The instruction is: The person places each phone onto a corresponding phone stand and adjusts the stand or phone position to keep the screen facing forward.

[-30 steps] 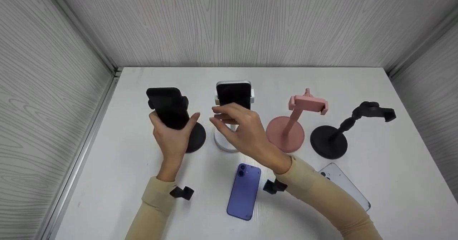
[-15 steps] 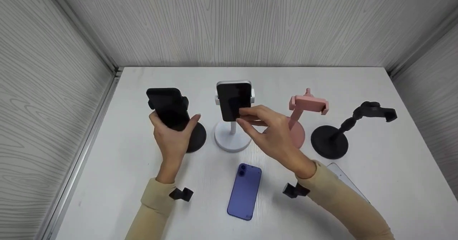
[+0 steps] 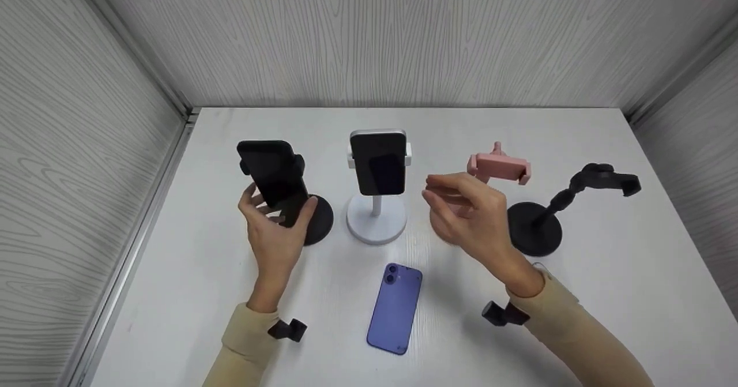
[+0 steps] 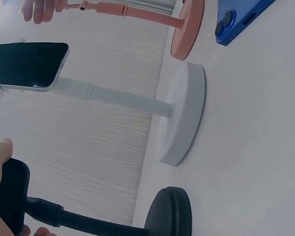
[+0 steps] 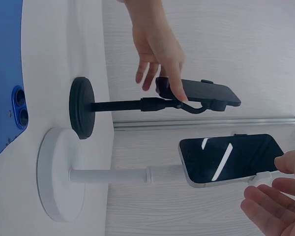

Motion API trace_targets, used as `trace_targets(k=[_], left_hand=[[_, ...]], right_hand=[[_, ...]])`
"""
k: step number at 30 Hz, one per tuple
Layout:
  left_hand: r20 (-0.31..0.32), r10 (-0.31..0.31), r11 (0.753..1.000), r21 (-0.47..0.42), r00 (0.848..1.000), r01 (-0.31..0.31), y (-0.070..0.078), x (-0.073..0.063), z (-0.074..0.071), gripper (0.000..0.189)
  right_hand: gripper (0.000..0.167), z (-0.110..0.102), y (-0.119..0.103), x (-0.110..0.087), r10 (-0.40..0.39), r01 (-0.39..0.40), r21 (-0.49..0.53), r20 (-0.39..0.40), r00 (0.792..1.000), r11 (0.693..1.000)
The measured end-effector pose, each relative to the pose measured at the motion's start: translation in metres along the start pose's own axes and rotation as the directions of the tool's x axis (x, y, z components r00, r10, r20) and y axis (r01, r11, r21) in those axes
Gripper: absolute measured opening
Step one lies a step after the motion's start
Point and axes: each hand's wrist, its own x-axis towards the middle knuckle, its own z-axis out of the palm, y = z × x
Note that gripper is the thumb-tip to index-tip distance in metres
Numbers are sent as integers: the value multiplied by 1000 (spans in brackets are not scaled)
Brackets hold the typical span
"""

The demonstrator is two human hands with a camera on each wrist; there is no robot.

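Observation:
A black phone (image 3: pixel 270 171) sits tilted in the clamp of a round-based black phone stand (image 3: pixel 320 220). Around the phone's lower end is my left hand (image 3: pixel 275 243), thumb along one edge; the right wrist view shows its fingers (image 5: pixel 150 74) hanging loose below the phone. A silver-edged phone (image 3: pixel 379 165) stands upright in the clamp of a white phone stand (image 3: pixel 376 222). My right hand (image 3: pixel 478 217), fingers loosely bent and holding nothing, is right of that phone and overlaps the pink phone stand (image 3: pixel 500 166) in the head view.
A purple phone (image 3: pixel 394 312) lies back up on the white table (image 3: pixel 173 295), in front of the white stand. Another black phone stand (image 3: pixel 535 231), its clamp bare, is at the right. Pale wood-grain walls (image 3: pixel 369 41) enclose the table.
My right hand has moved rightward, away from the silver-edged phone to in front of the pink stand. My left hand has slid slightly down, its fingers loosening from the black phone.

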Motion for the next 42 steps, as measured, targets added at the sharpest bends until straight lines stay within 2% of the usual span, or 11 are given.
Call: trace_targets(k=[7, 13, 18, 25, 28, 34, 39, 42], left_hand=[[79, -50, 990, 132, 996, 40, -18, -17, -7, 97], [173, -25, 970, 244, 985, -18, -27, -36, -6, 77], [265, -25, 953, 297, 964, -57, -27, -52, -2, 76], [394, -65, 938, 338, 917, -79, -19, -75, 8, 79], [442, -85, 928, 362, 893, -91, -16, -86, 13, 81], [527, -83, 916, 375, 846, -144, -11, -105, 22, 85], [600, -114, 916, 371, 792, -149, -8, -118, 29, 90], [632, -114, 915, 368, 767, -166, -7, -124, 32, 92]], right_hand=[[29, -24, -4, -3, 8, -7, 16, -60, 998, 1000], [25, -42, -8, -2, -18, 30, 62, -178, 984, 998], [17, -56, -9, 3, -17, 42, 84, -283, 959, 996], [16, -73, -7, 7, 29, -15, 39, -378, 925, 999], [18, -78, -1, 7, 37, -45, -11, -390, 920, 999], [26, -84, 17, 5, 69, -103, -71, -377, 924, 992], [30, -87, 31, -1, 112, -139, -56, -340, 934, 989], [31, -87, 36, -5, 127, -151, -51, -323, 938, 987]])
